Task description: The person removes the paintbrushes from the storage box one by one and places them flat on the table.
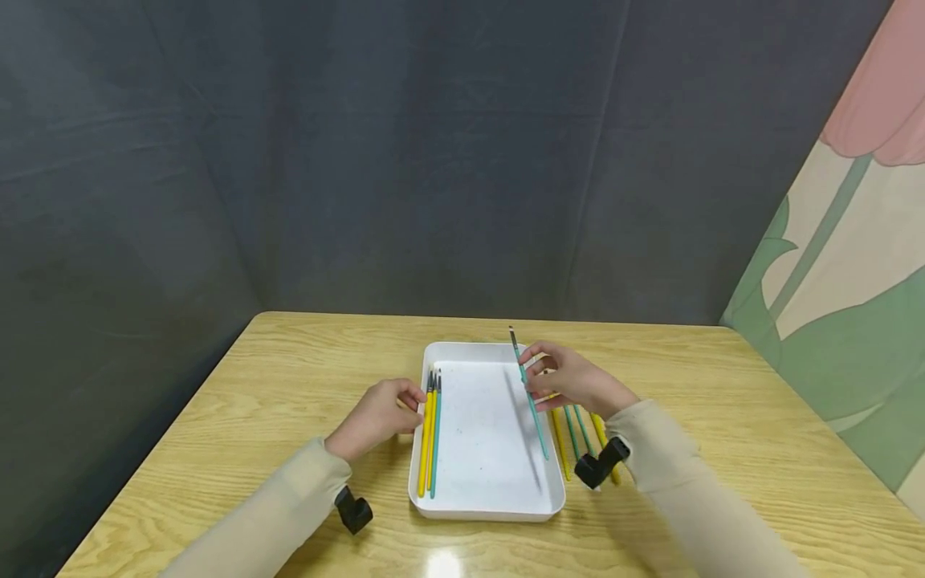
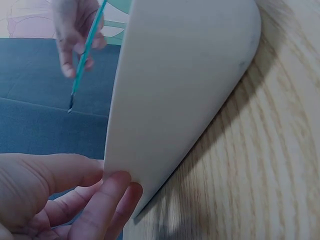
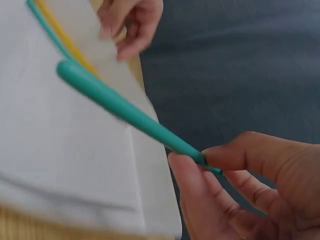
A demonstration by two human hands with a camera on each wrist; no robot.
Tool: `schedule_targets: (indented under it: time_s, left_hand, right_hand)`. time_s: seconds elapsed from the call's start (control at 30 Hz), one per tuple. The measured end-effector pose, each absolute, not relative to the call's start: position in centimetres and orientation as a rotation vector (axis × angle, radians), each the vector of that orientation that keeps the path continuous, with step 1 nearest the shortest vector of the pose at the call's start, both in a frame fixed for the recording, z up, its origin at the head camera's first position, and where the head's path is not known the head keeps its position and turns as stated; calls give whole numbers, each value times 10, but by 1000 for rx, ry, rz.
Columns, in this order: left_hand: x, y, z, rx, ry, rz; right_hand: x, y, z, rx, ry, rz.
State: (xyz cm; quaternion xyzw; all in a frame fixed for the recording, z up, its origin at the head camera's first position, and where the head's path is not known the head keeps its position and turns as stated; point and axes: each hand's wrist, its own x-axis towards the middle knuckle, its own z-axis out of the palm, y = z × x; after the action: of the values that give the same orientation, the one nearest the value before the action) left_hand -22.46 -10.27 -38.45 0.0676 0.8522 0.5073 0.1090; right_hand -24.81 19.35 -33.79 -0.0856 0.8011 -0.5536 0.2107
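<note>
A white rectangular tray [image 1: 480,457] lies on the table. Its left rim is pinched by my left hand [image 1: 379,413], thumb at the edge and fingertips against the outer wall [image 2: 170,90]. Between the thumb and fingers of my right hand [image 1: 574,377] is a teal paintbrush [image 1: 535,419], tilted over the tray's right side with its bristles pointing away from me. The rounded handle end [image 3: 110,100] shows large in the right wrist view. Along the tray's left wall lie two yellow paintbrushes [image 1: 424,449] and a teal one [image 1: 437,453], side by side, bristles at the far end.
Right of the tray, several more yellow paintbrushes [image 1: 560,445] and teal ones [image 1: 572,429] lie on the wooden table [image 1: 325,353], partly hidden under my right hand and wrist. A dark curtain [image 1: 433,177] hangs behind the table, and a flower-painted wall [image 1: 853,265] stands at the right.
</note>
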Motion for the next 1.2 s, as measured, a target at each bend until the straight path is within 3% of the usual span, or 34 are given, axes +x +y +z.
schedule_targets:
  time_s: [0.6,1.2]
  left_hand:
    - [-222,-103,-384,198,2528,1479]
    - [-225,-101,-386,183,2535,1465]
  right_hand:
    - [-255,299,-367,-94,2392,-1450]
    - [-254,313,-391,-62,2399,-1370]
